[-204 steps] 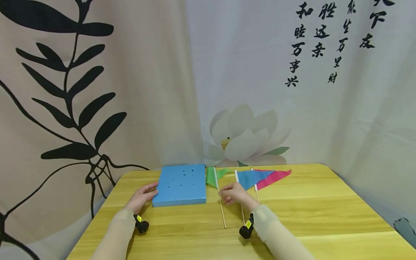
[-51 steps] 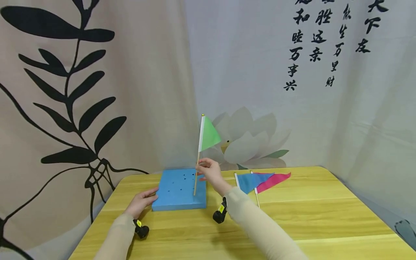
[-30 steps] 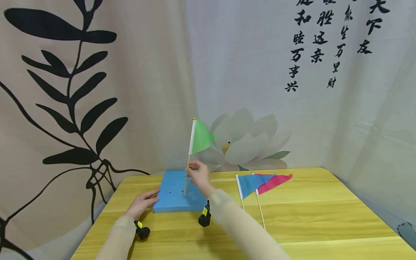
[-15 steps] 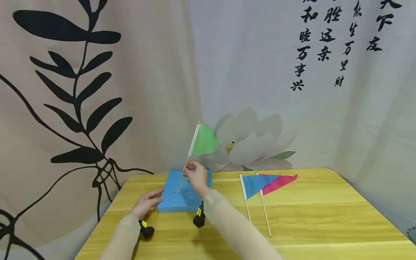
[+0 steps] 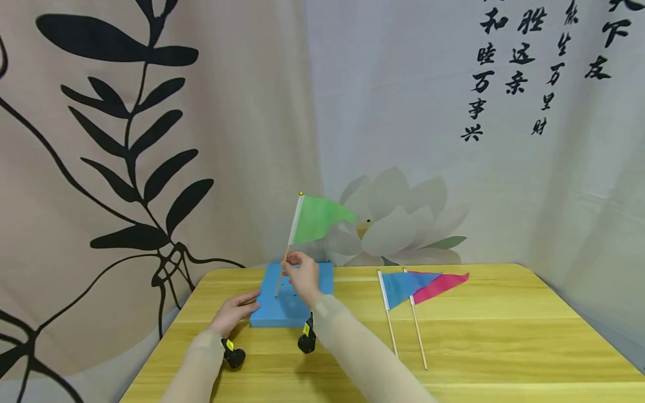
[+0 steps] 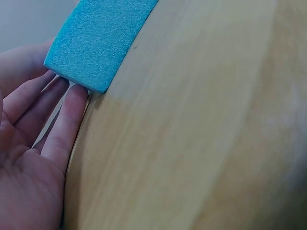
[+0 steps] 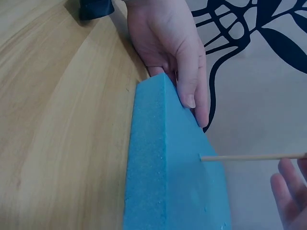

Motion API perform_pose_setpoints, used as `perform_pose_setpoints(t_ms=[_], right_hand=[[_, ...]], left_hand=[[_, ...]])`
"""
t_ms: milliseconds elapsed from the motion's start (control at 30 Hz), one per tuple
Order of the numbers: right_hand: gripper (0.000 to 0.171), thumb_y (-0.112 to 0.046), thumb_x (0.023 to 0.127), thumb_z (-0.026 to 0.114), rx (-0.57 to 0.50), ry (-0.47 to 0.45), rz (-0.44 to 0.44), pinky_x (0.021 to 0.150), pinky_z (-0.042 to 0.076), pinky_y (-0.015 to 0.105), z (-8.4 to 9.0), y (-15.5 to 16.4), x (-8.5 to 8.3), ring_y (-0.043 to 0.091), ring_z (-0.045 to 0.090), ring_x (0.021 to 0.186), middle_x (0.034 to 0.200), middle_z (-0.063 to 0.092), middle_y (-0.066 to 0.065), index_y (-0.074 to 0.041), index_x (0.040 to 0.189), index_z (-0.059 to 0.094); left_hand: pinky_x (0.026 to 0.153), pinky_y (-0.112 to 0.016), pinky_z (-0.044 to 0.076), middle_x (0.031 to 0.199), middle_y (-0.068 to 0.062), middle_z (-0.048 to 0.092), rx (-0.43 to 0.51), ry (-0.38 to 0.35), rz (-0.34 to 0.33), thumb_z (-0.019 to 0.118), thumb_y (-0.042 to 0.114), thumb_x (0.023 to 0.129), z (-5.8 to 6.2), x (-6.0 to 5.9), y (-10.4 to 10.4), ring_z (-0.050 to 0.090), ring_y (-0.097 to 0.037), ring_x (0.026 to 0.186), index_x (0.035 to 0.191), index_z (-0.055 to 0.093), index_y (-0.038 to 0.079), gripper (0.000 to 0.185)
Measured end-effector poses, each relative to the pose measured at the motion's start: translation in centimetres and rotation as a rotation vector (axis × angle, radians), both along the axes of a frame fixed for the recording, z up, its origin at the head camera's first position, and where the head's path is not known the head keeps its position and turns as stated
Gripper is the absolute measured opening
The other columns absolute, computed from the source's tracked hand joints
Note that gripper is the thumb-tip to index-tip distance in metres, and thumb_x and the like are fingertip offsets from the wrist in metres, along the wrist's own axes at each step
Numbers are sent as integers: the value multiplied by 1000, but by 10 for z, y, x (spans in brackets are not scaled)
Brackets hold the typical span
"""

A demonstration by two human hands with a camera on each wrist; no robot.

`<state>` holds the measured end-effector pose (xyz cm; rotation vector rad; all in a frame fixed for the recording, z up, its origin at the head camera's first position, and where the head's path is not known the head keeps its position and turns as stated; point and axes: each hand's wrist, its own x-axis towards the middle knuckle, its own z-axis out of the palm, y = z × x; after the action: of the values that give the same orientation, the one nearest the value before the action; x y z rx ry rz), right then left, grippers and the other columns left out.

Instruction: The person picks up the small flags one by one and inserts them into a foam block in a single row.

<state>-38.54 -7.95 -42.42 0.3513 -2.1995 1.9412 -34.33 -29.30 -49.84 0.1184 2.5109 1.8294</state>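
A blue foam block [image 5: 292, 296] with small holes lies flat on the wooden table [image 5: 478, 336]. My right hand [image 5: 300, 271] pinches the wooden stick of a green flag [image 5: 317, 217], which stands tilted with its lower end in the block's top. In the right wrist view the stick [image 7: 249, 157] meets the foam block [image 7: 168, 191]. My left hand [image 5: 237, 308] rests flat with straight fingers against the block's near left corner; its fingers [image 6: 62, 120] touch the foam block [image 6: 96, 38].
A blue flag [image 5: 400, 286] and a pink flag [image 5: 443, 282] lie flat on the table right of the block, sticks pointing toward me. A printed curtain [image 5: 151, 140] hangs close behind the table.
The right hand lifted the green flag off the table, stood it up, and moved it leftward across the block; its stick end now sits in the block's left part. The left hand stayed.
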Motion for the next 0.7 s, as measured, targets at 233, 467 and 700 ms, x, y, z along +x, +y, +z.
perform_pose_setpoints(t_ms=[233,467,700], right_hand=[[14,-17,91,70,20,12,-2,55,57,26,-1,0,-1,9,68,72,91,67,-3,-13,105,70],[11,-20,91,71,58,11,-3,55,56,26,-2,2,0,9,67,71,89,67,-5,-15,100,71],[12,-18,90,72,74,26,9,49,52,25,-7,3,0,24,70,75,89,67,-3,-11,99,70]], left_hand=[[104,-51,41,148,-18,42,9,-1,3,63,21,96,-1,-1,2,47,-36,128,143,48,3,52],[105,-51,40,147,-18,42,13,-8,4,62,22,97,1,1,3,47,-36,128,143,48,3,52],[105,-51,40,147,-17,42,14,-11,1,63,23,96,-1,-1,1,47,-35,128,143,48,4,53]])
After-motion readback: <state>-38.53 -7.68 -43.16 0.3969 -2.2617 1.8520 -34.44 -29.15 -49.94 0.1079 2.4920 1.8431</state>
